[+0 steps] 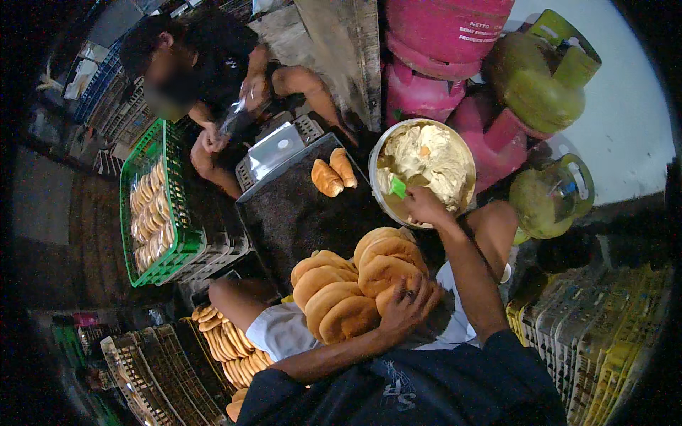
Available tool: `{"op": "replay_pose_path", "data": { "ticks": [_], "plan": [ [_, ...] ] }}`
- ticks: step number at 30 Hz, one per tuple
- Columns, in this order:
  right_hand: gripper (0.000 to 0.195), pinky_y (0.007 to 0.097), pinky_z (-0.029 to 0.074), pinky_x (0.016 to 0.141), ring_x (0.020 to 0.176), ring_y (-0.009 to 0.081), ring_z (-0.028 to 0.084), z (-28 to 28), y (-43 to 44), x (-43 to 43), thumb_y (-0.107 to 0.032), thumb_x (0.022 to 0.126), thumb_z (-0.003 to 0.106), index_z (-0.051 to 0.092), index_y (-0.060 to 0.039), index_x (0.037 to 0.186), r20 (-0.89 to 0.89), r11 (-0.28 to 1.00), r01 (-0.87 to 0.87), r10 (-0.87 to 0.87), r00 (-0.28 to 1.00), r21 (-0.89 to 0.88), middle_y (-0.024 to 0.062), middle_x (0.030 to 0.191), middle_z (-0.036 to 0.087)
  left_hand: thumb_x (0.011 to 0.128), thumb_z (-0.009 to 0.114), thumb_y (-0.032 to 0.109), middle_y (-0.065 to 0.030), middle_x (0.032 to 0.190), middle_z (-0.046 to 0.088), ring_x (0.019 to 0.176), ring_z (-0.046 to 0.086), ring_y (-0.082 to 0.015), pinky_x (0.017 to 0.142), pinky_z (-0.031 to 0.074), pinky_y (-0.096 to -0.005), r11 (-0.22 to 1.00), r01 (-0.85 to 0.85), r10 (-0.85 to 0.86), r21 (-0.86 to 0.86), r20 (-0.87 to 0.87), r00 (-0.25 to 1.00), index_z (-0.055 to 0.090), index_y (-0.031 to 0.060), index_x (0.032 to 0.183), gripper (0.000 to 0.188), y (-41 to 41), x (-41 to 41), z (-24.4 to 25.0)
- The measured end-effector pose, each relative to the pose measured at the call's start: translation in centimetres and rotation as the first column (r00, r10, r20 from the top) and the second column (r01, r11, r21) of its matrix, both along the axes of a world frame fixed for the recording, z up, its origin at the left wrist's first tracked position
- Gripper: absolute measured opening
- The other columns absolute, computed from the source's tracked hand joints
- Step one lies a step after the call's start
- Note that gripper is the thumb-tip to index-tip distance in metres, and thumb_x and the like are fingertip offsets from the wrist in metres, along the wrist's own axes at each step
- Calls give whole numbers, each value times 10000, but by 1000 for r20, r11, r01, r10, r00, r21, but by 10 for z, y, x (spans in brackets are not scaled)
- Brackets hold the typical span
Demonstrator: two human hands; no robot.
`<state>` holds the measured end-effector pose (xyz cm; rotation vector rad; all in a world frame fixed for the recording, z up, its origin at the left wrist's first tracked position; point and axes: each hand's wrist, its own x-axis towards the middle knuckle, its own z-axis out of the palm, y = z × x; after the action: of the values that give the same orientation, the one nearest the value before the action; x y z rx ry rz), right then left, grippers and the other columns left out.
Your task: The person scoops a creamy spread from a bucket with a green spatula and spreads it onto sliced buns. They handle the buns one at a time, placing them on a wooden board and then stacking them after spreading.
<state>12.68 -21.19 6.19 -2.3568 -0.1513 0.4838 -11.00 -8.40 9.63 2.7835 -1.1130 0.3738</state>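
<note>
My left hand (pixel 407 309) rests with spread fingers on the near right end of two rows of round buns (pixel 349 314) by my lap. A green spatula (pixel 397 187) is gripped in my right hand (pixel 426 206), over the near left part of a round tub (pixel 374 186). Pale cream (pixel 426 149) fills much of the tub, and cream clings by the spatula's blade. Two browned bread rolls (pixel 326 178) lie side by side on the dark tabletop (pixel 287 223), left of the tub.
Opposite, a co-worker (pixel 224 69) holds clear plastic by a metal tray (pixel 277 149). A green crate (pixel 165 213) of packed buns stands at left. Pink gas cylinders (pixel 442 37) and green ones (pixel 549 80) are behind the tub. Stacked crates (pixel 591 330) flank me, with more buns (pixel 229 341) at lower left.
</note>
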Motion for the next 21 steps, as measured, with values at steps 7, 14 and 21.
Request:
{"op": "replay_pose_path", "data": {
  "ticks": [7,14,21],
  "plan": [
    [272,445,517,776,866,370,661,6,-41,-11,-165,894,600,645,-31,1127,63,983,92,-104,993,161,208,931,685,862,716,286,-142,1185,585,1115,579,-300,974,457,-417,954,-119,-180,-276,-842,508,523,73,1258,489,35,32,46],
    [186,231,395,477,540,57,506,75,-35,-18,-201,979,598,678,-37,1016,-249,883,124,-8,969,453,7,706,618,874,740,354,-152,1376,511,1248,532,-273,1038,470,-442,-68,-858,-852,-509,-418,315,438,20,1365,667,136,144,24],
    [302,295,448,554,594,91,542,46,2,-22,-314,968,633,726,-28,995,-15,815,-331,384,923,475,6,684,618,901,328,784,-137,1456,488,1317,483,-347,1109,384,-542,-385,-845,-575,-370,-620,533,409,114,1477,887,99,159,27]
  ]
}}
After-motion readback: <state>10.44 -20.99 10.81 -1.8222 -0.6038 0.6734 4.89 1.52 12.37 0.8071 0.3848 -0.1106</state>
